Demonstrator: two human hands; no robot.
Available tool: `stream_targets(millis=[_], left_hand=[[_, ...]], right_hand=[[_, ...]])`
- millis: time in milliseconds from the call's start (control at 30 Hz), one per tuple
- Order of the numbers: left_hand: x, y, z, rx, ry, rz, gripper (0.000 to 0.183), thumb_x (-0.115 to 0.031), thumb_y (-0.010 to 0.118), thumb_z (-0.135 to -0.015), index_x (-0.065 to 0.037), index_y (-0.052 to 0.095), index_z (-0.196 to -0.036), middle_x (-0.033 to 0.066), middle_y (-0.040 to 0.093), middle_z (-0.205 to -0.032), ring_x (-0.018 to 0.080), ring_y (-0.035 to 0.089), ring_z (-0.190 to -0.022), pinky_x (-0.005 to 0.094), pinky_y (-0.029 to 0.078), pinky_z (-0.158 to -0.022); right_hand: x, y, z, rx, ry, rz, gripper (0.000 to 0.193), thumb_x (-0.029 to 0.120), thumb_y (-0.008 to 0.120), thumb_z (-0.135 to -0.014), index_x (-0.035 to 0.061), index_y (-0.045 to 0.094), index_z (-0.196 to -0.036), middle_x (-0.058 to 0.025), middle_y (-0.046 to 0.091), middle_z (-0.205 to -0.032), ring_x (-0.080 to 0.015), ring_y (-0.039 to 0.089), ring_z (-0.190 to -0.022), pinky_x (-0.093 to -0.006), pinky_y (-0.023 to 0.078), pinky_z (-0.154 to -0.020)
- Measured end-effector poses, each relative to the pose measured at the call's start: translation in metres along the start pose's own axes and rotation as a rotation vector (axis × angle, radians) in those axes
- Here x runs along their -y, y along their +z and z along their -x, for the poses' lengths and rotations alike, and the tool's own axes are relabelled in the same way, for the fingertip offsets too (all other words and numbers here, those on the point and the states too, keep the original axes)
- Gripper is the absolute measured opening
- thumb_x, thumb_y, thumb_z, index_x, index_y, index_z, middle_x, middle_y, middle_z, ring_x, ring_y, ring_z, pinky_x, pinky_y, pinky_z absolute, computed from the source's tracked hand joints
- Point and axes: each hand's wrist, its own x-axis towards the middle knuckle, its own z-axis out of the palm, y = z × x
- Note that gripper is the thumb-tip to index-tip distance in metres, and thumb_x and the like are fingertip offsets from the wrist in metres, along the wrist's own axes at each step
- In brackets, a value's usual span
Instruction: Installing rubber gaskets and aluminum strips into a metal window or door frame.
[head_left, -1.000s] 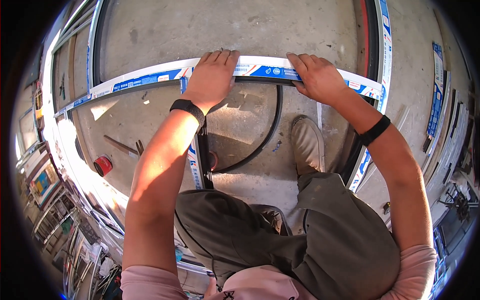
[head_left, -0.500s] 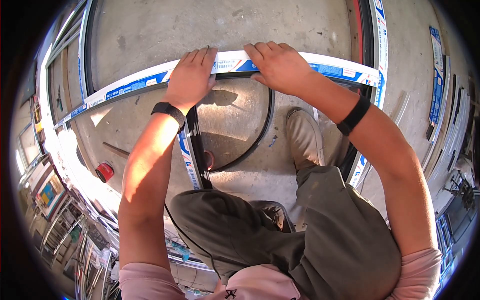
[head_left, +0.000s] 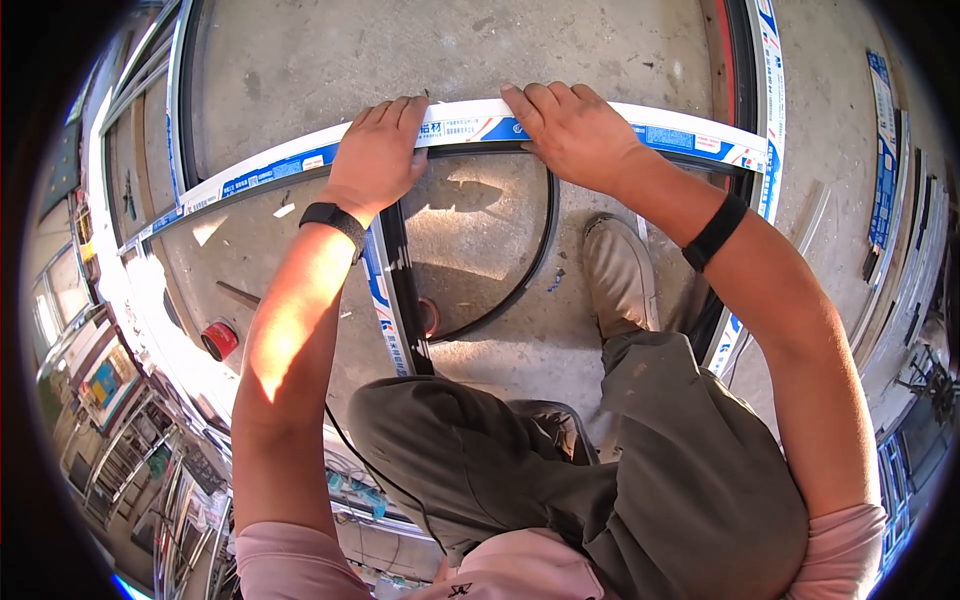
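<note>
Both my hands grip the long crossbar (head_left: 465, 125) of a window frame, a white metal profile covered in blue and white protective film. My left hand (head_left: 382, 150) wraps over it left of the middle, fingers across the far edge and thumb on the near side. To its right, my right hand (head_left: 570, 130) holds the bar the same way, a short gap between the two. From below the left hand an upright profile (head_left: 392, 300) with a black edge runs toward my knee. A black rubber strip (head_left: 545, 240) curves over the floor inside the frame.
My shoe (head_left: 617, 275) stands inside the frame. A red roll (head_left: 219, 341) lies on the floor at left, and a reddish ring (head_left: 428, 316) sits beside the upright. Long profiles (head_left: 895, 240) are stacked at the right; metal racks and clutter fill the lower left.
Both hands keep their hold on the crossbar. My right hand sits slightly farther right along it, widening the gap a little. The whole view has shifted slightly.
</note>
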Motion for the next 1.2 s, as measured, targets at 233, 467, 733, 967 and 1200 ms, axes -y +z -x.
stream_targets(millis=[233,467,733,967,1200], left_hand=[[-0.001,0.0,0.001,0.004,-0.043,-0.028,0.061,-0.015,0.074,-0.072,-0.002,0.052,-0.126,0.0171,0.062,-0.121,0.0326,0.059,-0.114,0.0407,0.045,-0.101],[0.028,-0.019,0.02,0.135,-0.255,-0.032,0.06,-0.015,0.075,-0.071,-0.005,0.053,-0.125,0.0155,0.062,-0.123,0.0319,0.057,-0.117,0.0409,0.042,-0.103],[0.017,-0.014,0.063,0.029,-0.399,0.109,0.077,-0.017,0.076,-0.072,-0.004,0.043,-0.14,0.0201,0.041,-0.148,0.0365,0.036,-0.139,0.0419,0.032,-0.115],[0.008,0.005,0.069,0.002,-0.544,0.104,0.079,-0.019,0.074,-0.074,-0.006,0.041,-0.145,0.0178,0.034,-0.154,0.032,0.03,-0.144,0.0393,0.029,-0.117],[0.015,0.004,0.049,0.017,-0.597,-0.031,0.061,-0.021,0.07,-0.078,-0.002,0.054,-0.134,0.0214,0.052,-0.139,0.0331,0.049,-0.131,0.0379,0.04,-0.109]], right_hand=[[-0.017,-0.011,0.021,0.017,-0.001,-0.013,0.056,0.017,0.061,-0.085,0.0013,0.045,-0.137,-0.0113,0.06,-0.11,-0.0252,0.06,-0.099,-0.0371,0.049,-0.086],[-0.061,-0.038,0.097,0.141,0.157,0.008,0.059,0.014,0.06,-0.086,0.005,0.041,-0.141,-0.0135,0.055,-0.125,-0.029,0.053,-0.117,-0.0458,0.035,-0.107],[-0.081,-0.056,0.144,0.214,0.396,0.158,0.067,0.009,0.065,-0.082,0.0105,0.038,-0.143,-0.0125,0.051,-0.132,-0.0304,0.048,-0.125,-0.0526,0.03,-0.112],[-0.089,-0.063,0.189,0.156,0.554,0.157,0.071,0.005,0.067,-0.081,0.007,0.035,-0.144,-0.0172,0.04,-0.147,-0.0346,0.037,-0.137,-0.0469,0.026,-0.116],[-0.026,-0.045,0.251,0.003,1.126,-0.06,0.087,0.023,0.068,-0.083,-0.0024,0.02,-0.15,-0.0302,0.035,-0.148,-0.0444,0.04,-0.134,-0.0446,0.038,-0.109]])
